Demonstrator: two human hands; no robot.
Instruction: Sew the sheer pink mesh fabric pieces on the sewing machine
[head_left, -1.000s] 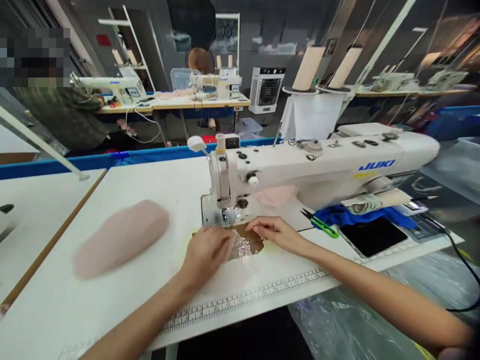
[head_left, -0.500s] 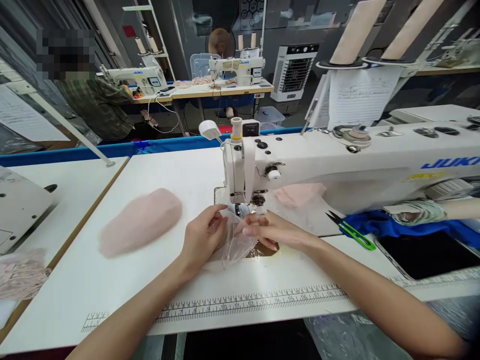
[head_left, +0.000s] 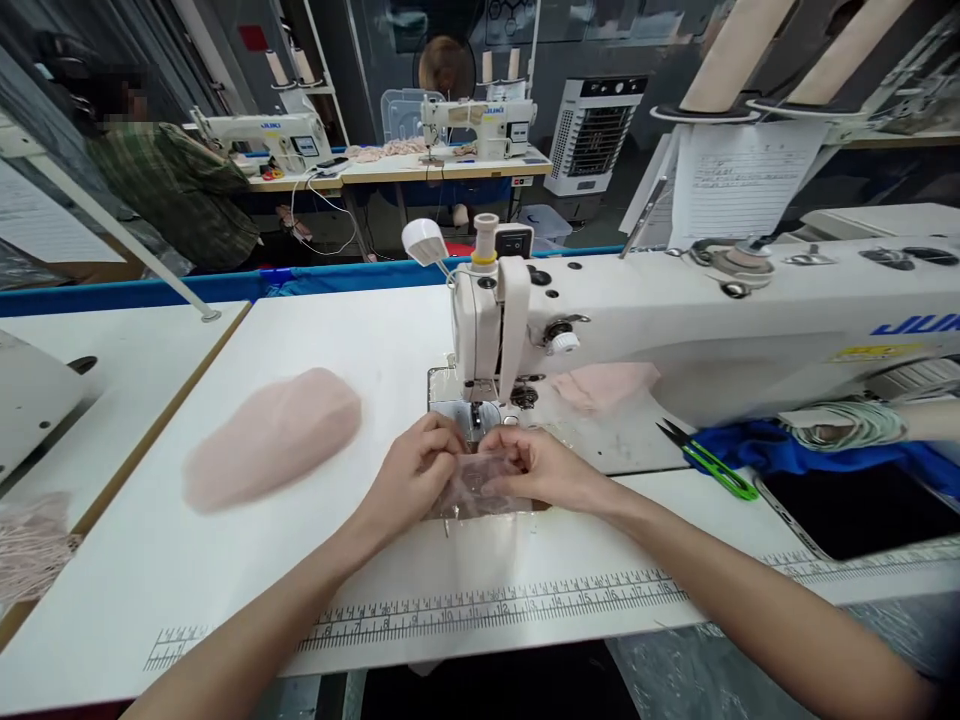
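Note:
A thin, see-through piece of pale pink fabric (head_left: pixel 480 485) is stretched between my two hands, just in front of the needle area of a white sewing machine (head_left: pixel 637 330). My left hand (head_left: pixel 424 470) pinches its left side, fingertips close to the presser foot (head_left: pixel 475 412). On the other side my right hand (head_left: pixel 540 467) has thumb and fingers closed on the fabric's right edge. A larger pink fabric piece (head_left: pixel 277 435) lies flat on the table to the left. Another pink piece (head_left: pixel 607 385) rests under the machine arm.
Green-handled thread snips (head_left: pixel 709 460) lie right of the machine bed, beside blue cloth (head_left: pixel 750 450) and a black-screened tablet (head_left: pixel 855 510). A printed ruler (head_left: pixel 480 605) runs along the front edge. A person in a plaid shirt (head_left: pixel 165 190) sits at another machine, far left.
My right hand has turned and drawn in its fingers, now pinching the fabric nearer the presser foot. The fabric is pulled straighter between both hands. The view has shifted slightly.

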